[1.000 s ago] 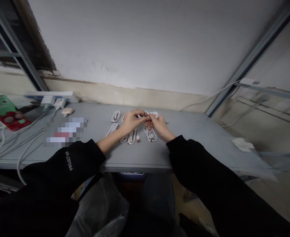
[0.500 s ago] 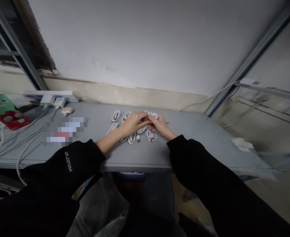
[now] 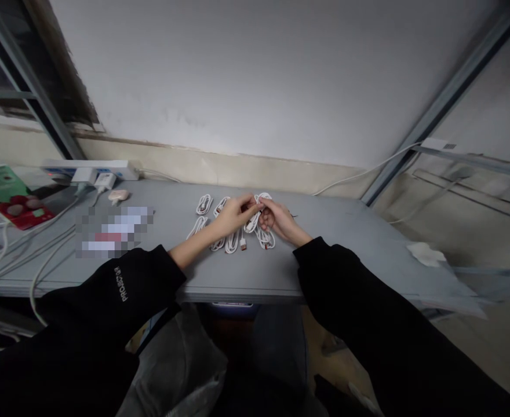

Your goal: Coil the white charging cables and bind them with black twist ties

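Observation:
Several coiled white USB cables (image 3: 232, 243) lie in rough rows on the grey tabletop. Above them, my left hand (image 3: 237, 213) and my right hand (image 3: 280, 220) meet, fingertips almost touching. Between them is one coiled white charging cable (image 3: 252, 223), pinched by both hands. Its USB plug (image 3: 243, 244) seems to hang just below my left fingers, though I cannot tell whether it belongs to this coil. Other coils, such as the one at back left (image 3: 204, 204), lie apart from my hands. A short dark strip (image 3: 294, 216) pokes out beside my right hand. My fingers hide part of the coil.
A white power strip (image 3: 127, 169) with plugged-in chargers stands at the back left. A pale earphone case (image 3: 118, 196), a blurred-out flat object (image 3: 113, 233) and a green-and-red box (image 3: 14, 197) lie on the left. A crumpled white tissue (image 3: 426, 253) rests at the right.
My right fingers have shifted and curled a little apart from my left hand. The loops of the held cable show more above and between my hands.

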A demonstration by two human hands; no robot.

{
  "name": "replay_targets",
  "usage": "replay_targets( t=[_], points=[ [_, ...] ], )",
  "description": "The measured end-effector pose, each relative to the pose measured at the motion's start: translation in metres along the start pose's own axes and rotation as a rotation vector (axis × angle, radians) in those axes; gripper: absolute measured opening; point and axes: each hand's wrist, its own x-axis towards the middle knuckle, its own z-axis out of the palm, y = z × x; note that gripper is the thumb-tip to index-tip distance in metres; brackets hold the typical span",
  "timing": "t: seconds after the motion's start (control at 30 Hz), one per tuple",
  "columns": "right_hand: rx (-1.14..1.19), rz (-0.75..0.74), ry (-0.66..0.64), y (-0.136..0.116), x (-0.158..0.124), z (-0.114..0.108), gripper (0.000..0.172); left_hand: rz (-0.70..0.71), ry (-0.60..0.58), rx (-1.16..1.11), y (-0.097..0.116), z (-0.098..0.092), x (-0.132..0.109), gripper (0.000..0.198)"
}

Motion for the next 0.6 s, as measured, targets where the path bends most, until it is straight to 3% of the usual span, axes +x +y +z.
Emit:
replay_targets(
  t=[0.13, 0.3, 0.6],
  points=[
    [0.18, -0.027, -0.052, 0.001, 0.003, -0.001, 0.024, 0.014, 0.123, -0.031, -0.005, 0.0, 0.001, 0.031],
    [0.249, 0.033, -0.115, 0.002, 0.004, -0.003, 0.015, 0.001, 0.162, -0.104, -0.011, 0.002, 0.003, 0.032],
    [0.196, -0.017, -0.168, 0.007, 0.006, -0.006, 0.016, 0.0, 0.156, -0.148, -0.017, 0.0, 0.006, 0.025]
  ],
)
